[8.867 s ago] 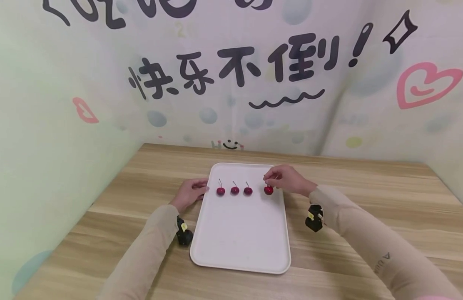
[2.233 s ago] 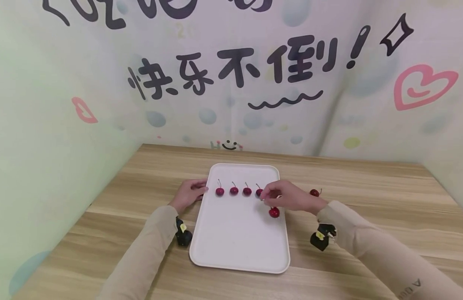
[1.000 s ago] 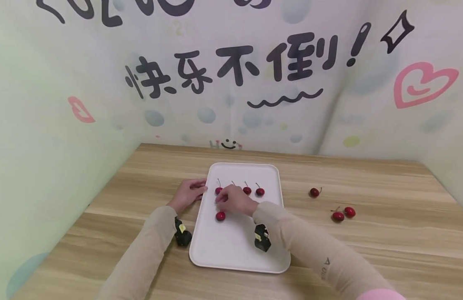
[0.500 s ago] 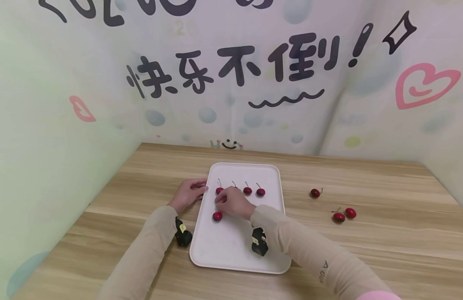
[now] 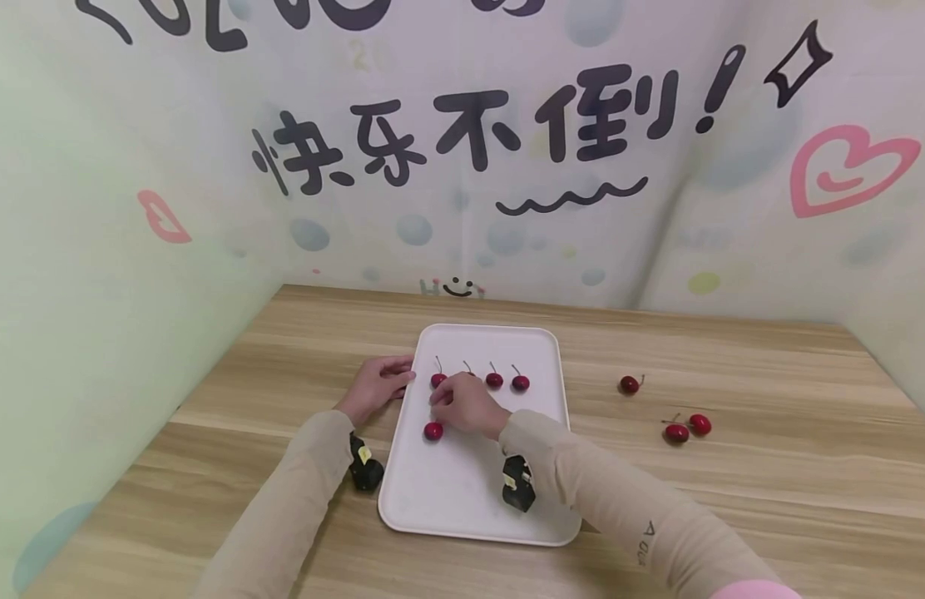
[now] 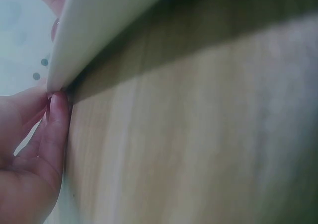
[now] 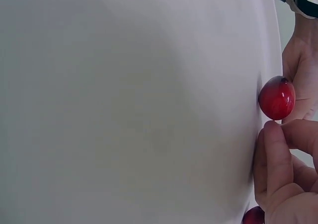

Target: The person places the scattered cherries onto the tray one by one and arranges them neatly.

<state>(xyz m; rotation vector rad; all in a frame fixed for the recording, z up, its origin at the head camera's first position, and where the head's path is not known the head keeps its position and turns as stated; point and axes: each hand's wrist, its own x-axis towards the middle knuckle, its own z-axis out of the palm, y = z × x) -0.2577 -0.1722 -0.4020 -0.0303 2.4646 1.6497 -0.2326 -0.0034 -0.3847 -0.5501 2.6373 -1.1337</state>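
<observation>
A white tray [image 5: 447, 499] lies on the wooden table, a row of several stemmed cherries [image 5: 520, 383] across its far part. At the tray's left edge, my left hand [image 5: 376, 389] pinches the rim between thumb and fingers, as the left wrist view shows. My right hand [image 5: 468, 404] is over the tray's left side, thumb and fingertips together at the stem end of a red cherry [image 5: 432, 431]. That cherry [image 7: 277, 98] sits low at the tray surface, nearer me than the row; its stem is hidden by the fingers. The hand partly covers the row.
Three loose cherries lie on the table right of the tray: one farther back [image 5: 630, 384], and a pair [image 5: 677, 433] nearer. A printed cloth wall [image 5: 462, 241] stands behind the table. Black wrist cameras [image 5: 518, 482] hang under both sleeves.
A fourth cherry was put into the row earlier. Since then my right hand has carried another cherry leftward across the tray; lately it shifted slightly left. My left hand stays at the rim.
</observation>
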